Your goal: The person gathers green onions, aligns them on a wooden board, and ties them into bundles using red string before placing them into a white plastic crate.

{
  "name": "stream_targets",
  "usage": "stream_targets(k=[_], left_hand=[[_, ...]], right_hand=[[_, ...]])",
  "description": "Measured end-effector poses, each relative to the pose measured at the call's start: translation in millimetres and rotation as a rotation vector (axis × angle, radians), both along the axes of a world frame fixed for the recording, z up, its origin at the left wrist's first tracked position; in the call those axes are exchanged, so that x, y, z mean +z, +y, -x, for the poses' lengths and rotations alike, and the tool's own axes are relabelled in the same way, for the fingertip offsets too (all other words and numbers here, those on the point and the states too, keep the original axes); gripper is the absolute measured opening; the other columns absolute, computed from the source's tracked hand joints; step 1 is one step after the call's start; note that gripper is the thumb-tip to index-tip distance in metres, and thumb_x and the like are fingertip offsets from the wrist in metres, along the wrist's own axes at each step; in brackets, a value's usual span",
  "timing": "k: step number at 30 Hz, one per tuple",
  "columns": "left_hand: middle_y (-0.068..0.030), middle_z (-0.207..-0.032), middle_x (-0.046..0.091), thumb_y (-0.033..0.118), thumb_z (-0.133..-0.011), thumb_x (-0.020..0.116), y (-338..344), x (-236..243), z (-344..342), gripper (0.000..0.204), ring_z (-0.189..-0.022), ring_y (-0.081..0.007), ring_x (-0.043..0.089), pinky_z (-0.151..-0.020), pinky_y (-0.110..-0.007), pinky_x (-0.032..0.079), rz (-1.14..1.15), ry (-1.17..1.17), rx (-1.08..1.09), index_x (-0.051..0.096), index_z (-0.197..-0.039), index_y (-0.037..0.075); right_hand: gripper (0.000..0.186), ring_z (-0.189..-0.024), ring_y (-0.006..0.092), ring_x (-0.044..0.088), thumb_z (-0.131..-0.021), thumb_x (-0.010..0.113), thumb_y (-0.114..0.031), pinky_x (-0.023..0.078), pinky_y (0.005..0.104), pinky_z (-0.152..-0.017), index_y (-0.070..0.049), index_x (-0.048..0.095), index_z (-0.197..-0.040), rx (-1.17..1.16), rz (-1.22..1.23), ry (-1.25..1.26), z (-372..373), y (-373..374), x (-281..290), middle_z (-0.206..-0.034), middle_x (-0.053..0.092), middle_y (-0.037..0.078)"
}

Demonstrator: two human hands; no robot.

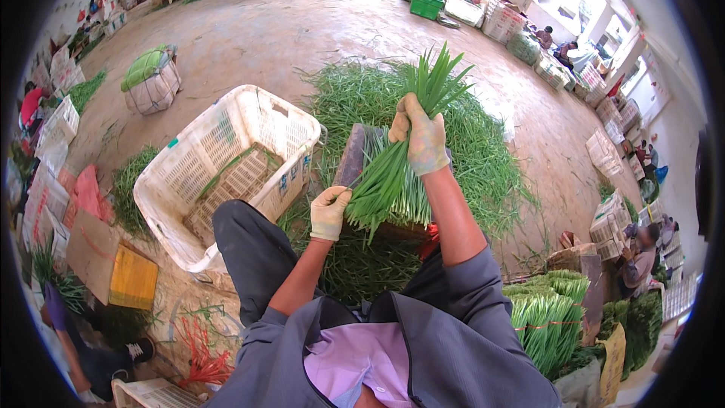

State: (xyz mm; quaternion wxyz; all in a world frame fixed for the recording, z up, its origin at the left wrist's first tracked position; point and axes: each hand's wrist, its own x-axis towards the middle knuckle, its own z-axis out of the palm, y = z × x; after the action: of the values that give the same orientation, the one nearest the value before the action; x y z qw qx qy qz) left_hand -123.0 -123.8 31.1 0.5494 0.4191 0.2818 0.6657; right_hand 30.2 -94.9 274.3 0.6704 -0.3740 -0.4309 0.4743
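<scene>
A bunch of long flat green chives (387,181) slants across in front of me. My right hand (423,136), in a pale stained work glove, is wrapped round its upper part, and leaf ends fan out above the fist. My left hand (329,213), gloved as well, is closed in a pinch at the bunch's lower left edge; what its fingertips hold is too small to make out. Beneath the bunch more chives with pale stalks (411,204) lie on a low stand with a dark board (352,157), mostly hidden by the leaves.
Loose green leaves (483,159) heap on the floor around the stand. A white plastic crate (170,215) with a few leaves inside stands at my left knee. Tied chive bundles (547,313) stand at right. Red ties (202,355) lie lower left. Other people sit along the walls.
</scene>
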Motion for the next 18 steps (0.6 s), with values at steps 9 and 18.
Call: stream_targets(k=[9, 18], left_hand=[[-0.0114, -0.085, 0.069, 0.008, -0.084, 0.072, -9, 5, 4, 0.008, -0.075, -0.023, 0.066, -0.072, -0.032, 0.051, -0.273, 0.699, 0.401, 0.07, -0.09, 0.003], [-0.0204, -0.134, 0.056, 0.028, -0.078, 0.078, 27, -38, 60, 0.061, -0.123, -0.0329, 0.056, -0.104, -0.038, 0.044, 0.092, 1.054, 0.25, 0.057, -0.131, 0.006]], right_hand=[[0.027, -0.046, 0.0125, 0.041, -0.098, 0.059, -0.028, 0.037, 0.0319, -0.046, -0.004, 0.057, -0.086, 0.037, 0.057, -0.046, -10, 2, -3, -0.059, 0.046, 0.001], [0.029, -0.047, 0.0101, 0.046, -0.098, 0.058, -0.03, 0.043, 0.0287, -0.045, -0.005, 0.057, -0.083, -0.085, -0.039, -0.242, -18, -2, 39, -0.058, 0.049, -0.001]])
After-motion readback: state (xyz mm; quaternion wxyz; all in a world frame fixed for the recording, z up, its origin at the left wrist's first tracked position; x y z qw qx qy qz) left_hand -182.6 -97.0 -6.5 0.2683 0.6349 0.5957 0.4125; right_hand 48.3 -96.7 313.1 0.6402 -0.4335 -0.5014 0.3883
